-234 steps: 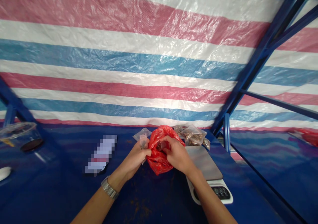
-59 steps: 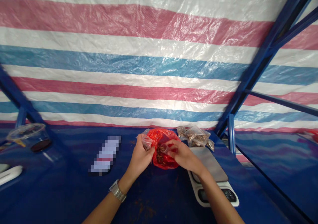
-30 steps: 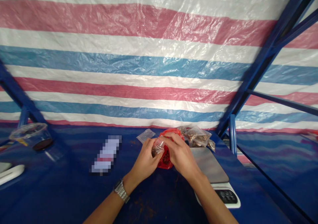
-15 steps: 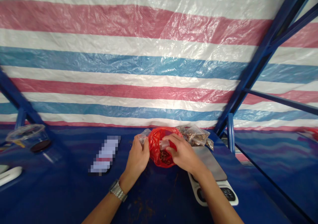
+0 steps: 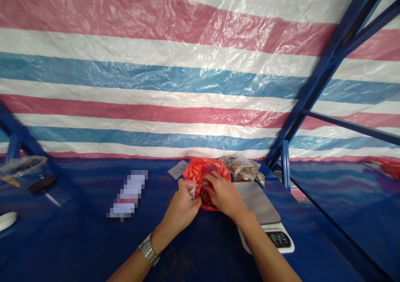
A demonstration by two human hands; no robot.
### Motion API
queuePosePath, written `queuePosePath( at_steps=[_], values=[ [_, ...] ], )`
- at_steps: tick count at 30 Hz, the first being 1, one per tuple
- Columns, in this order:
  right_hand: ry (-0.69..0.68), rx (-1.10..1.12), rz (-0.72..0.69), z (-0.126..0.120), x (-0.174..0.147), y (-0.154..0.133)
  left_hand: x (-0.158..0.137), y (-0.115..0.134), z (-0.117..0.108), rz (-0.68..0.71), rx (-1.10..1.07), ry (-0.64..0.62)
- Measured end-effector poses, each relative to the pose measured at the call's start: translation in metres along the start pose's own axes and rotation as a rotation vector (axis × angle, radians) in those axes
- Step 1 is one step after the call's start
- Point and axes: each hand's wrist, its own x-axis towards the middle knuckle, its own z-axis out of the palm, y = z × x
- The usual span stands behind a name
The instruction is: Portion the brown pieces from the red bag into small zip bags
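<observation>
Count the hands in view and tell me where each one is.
2: the left hand, holding a small clear bag at the red bag's left side, and the right hand, partly inside the red bag.

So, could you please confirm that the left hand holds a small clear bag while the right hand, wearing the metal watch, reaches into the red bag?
Not quite: in the head view, the left hand wears the metal watch. It does hold a small clear bag, and the right hand reaches into the red bag.
</observation>
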Motion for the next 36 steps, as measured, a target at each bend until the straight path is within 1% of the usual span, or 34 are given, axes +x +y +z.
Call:
queuePosePath(
  at_steps=[3, 5, 7, 10, 12, 15, 16, 19, 20, 22, 26, 28, 31, 34, 36],
  values=[
    [0.062, 0.017, 0.04, -0.002, -0.001, 0.002, 0.012, -0.004, -0.003, -0.012, -0.135, 0.078],
    [0.086, 0.019, 0.073, -0.002, -0.002, 0.004, 0.017, 0.0, -0.006, -0.009, -0.265, 0.128],
    [0.072, 0.036, 0.081, 0.0, -0.002, 0.006, 0.018, 0.008, -0.009, 0.009, -0.398, 0.149],
    [0.049, 0.084, 0.063, 0.004, -0.001, 0.007, 0.013, 0.019, -0.009, 0.007, -0.537, 0.131],
    [0.04, 0.135, 0.041, 0.005, -0.001, 0.007, 0.009, 0.024, -0.008, -0.046, -0.598, 0.096],
    [0.01, 0.224, 0.0, 0.005, -0.001, 0.007, 0.005, 0.03, -0.008, -0.154, -0.702, -0.002],
    [0.006, 0.247, -0.004, 0.005, -0.001, 0.007, 0.004, 0.031, -0.008, -0.187, -0.739, -0.016],
    [0.009, 0.31, 0.01, 0.005, -0.002, 0.008, 0.005, 0.034, -0.009, -0.25, -0.795, 0.03],
    [0.011, 0.338, 0.016, 0.006, -0.001, 0.009, 0.006, 0.034, -0.009, -0.243, -0.78, 0.051],
    [0.01, 0.428, 0.003, 0.009, 0.0, 0.012, 0.009, 0.031, -0.009, -0.176, -0.702, 0.075],
    [0.025, 0.686, -0.065, 0.016, 0.005, 0.021, 0.016, 0.018, -0.009, 0.043, -0.447, 0.164],
    [0.06, 0.758, -0.089, 0.015, 0.007, 0.023, 0.017, 0.012, -0.01, 0.149, -0.276, 0.193],
    [0.137, 0.788, -0.145, 0.005, 0.008, 0.022, 0.016, 0.006, -0.012, 0.263, -0.048, 0.16],
    [0.197, 0.79, -0.21, -0.005, 0.006, 0.014, 0.013, 0.003, -0.011, 0.3, 0.068, 0.109],
    [0.248, 0.749, -0.229, -0.008, 0.004, 0.006, 0.011, 0.002, -0.01, 0.318, 0.114, 0.084]
  ],
)
